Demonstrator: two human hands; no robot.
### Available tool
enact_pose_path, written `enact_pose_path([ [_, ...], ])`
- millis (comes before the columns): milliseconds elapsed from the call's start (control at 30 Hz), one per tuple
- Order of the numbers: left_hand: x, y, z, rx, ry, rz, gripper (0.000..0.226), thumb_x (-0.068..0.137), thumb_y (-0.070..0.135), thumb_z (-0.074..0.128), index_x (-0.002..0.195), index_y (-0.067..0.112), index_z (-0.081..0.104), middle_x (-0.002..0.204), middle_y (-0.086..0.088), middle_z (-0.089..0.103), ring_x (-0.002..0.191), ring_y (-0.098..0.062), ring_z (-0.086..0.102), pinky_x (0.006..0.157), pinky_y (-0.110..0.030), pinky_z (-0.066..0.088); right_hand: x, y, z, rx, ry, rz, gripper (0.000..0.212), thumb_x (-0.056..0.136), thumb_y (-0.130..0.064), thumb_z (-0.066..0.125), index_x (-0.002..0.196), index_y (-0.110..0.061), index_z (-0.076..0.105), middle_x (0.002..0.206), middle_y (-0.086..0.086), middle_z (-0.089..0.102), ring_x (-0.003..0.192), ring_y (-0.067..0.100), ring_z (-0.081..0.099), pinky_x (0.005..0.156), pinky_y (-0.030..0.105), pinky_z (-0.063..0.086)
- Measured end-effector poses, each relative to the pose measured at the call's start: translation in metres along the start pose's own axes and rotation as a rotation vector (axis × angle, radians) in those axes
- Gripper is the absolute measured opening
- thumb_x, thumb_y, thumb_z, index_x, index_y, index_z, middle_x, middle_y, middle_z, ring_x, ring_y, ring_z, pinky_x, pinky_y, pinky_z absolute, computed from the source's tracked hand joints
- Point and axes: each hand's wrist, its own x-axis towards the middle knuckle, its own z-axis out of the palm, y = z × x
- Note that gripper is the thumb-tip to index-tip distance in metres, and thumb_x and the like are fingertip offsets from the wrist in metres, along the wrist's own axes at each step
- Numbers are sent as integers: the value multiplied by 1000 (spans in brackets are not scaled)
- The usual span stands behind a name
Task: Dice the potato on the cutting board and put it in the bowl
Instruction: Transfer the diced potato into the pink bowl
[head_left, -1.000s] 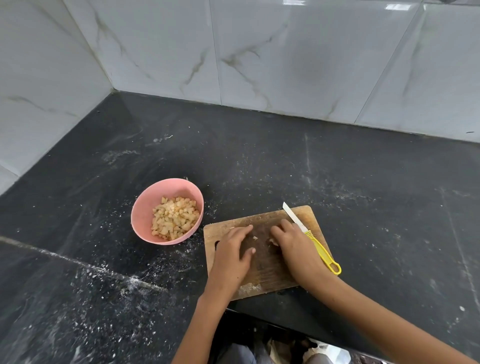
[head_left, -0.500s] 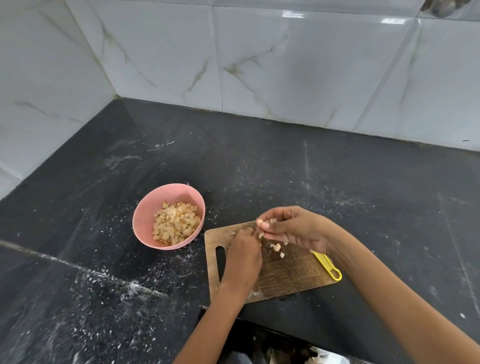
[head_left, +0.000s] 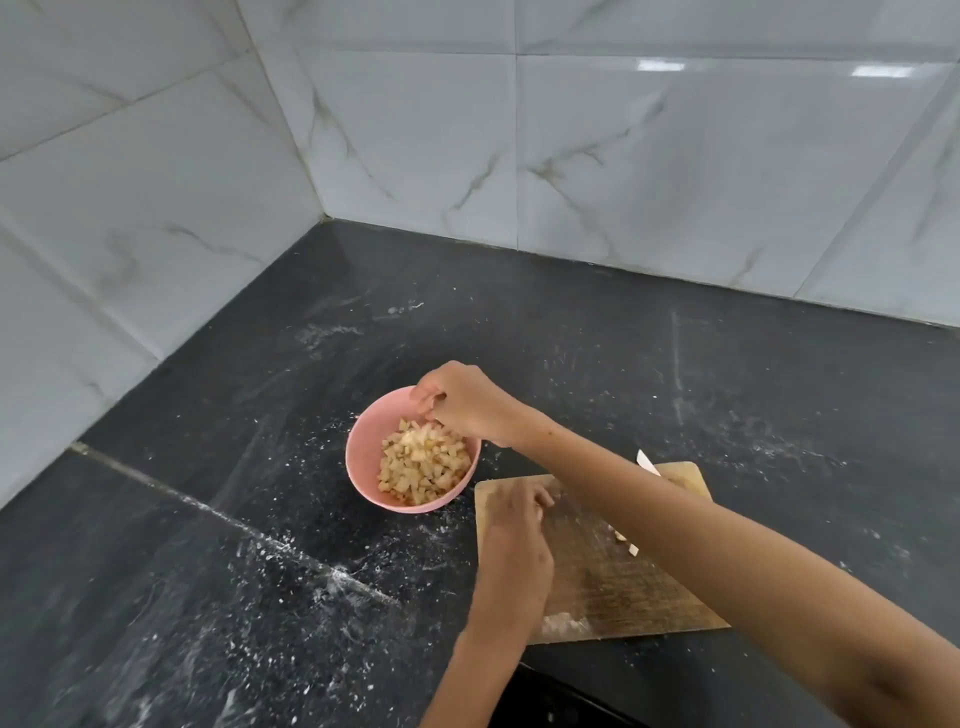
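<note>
- Right hand (head_left: 462, 402) hangs over the pink bowl (head_left: 363, 457), fingers curled downward above the heap. Whether it grips any potato, I cannot tell; the fingertips hide it.
- Left hand (head_left: 514, 525) rests on the near-left part of the board (head_left: 623, 582), fingers bent down onto the wood, gripping nothing that shows.
- Dice (head_left: 423, 462) fill the bowl in a pale mound. A couple of stray bits (head_left: 626, 543) lie on the board beside the right forearm.
- By the look of it, the task is nearly done: only scraps left to gather.
- Handling, as a judgement: the cubes are light, firm and damp, likely a bit slick with starch. They suit a cupped scoop or a fingertip pinch from the sides; squeezing hard is not needed.
- White knife tip (head_left: 647, 461) pokes out behind the forearm at the board's far edge, so sweeping toward it is the thing to avoid.
- Worktop (head_left: 571, 338) is dark stone, dusted with pale specks around bowl and board, with a seam running across the left.
- Bowl sits just beside the board's left corner, a short carry.
- Marbled white tile walls (head_left: 675, 156) meet in a corner behind.
</note>
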Motion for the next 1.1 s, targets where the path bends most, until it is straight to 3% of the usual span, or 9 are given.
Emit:
enact_pose_path([
  [133, 12, -18, -55, -76, 342, -50, 32, 87, -10, 52, 92, 20, 46, 89, 2, 56, 79, -10, 55, 65, -16, 41, 6, 14, 1, -120, 161, -126, 16, 75, 8, 68, 84, -2, 77, 88, 10, 73, 84, 22, 68, 81, 30, 53],
  [233, 30, -38, -84, -102, 454, -188, 22, 89, -6, 57, 93, 14, 49, 86, -2, 61, 67, -14, 57, 57, -13, 39, 4, 12, 0, -149, 122, -95, 14, 86, -3, 62, 95, -3, 73, 103, 9, 70, 96, 22, 64, 85, 26, 50],
  [333, 44, -54, -99, -97, 456, -243, 20, 87, -4, 62, 98, 10, 52, 84, 5, 60, 72, -7, 57, 62, -10, 40, 6, 12, -2, -139, -76, -37, 30, 94, 2, 41, 114, -2, 63, 124, 10, 59, 114, 23, 55, 91, 26, 43],
  [400, 47, -60, -102, -131, 421, -288, 23, 86, -2, 66, 100, 12, 55, 85, 7, 63, 78, 1, 58, 66, -7, 43, 4, 14, -4, -118, -115, -76, 31, 89, 10, 44, 115, 0, 58, 120, 13, 61, 111, 24, 57, 87, 26, 47],
  [633, 45, -64, -102, -138, 388, -280, 28, 87, -6, 61, 104, 16, 57, 88, 10, 72, 87, 11, 59, 68, 0, 40, 3, 20, 0, -208, 102, -195, 15, 74, 3, 74, 87, -2, 70, 96, 9, 68, 89, 22, 64, 68, 15, 41],
  [800, 45, -59, -102, -66, 409, -251, 25, 88, 0, 63, 110, 12, 61, 94, 7, 70, 85, -3, 63, 79, -27, 52, 1, 21, -3, -199, -36, -219, 27, 82, 10, 61, 106, 0, 66, 106, 11, 68, 98, 21, 64, 78, 16, 47],
  [933, 43, -55, -102, 2, 430, -204, 22, 90, 3, 63, 111, 10, 63, 97, 0, 71, 86, -15, 66, 78, -31, 53, -2, 25, 1, -146, 106, -229, 17, 69, 4, 77, 75, -6, 65, 82, 6, 69, 74, 17, 65, 71, 25, 53],
  [1033, 42, -55, -100, 11, 423, -201, 21, 90, 4, 62, 111, 9, 65, 98, 2, 71, 87, -14, 65, 77, -27, 50, -4, 24, 2, -144, 73, -261, 10, 73, 3, 75, 71, -5, 69, 82, 6, 70, 75, 14, 62, 71, 20, 49],
  [1100, 39, -55, -100, 10, 416, -205, 22, 90, 3, 61, 111, 9, 65, 98, 2, 71, 88, -15, 66, 77, -28, 51, -5, 23, -1, -184, -24, -261, 18, 81, 10, 62, 88, -1, 74, 97, 9, 72, 90, 16, 64, 76, 6, 46],
])
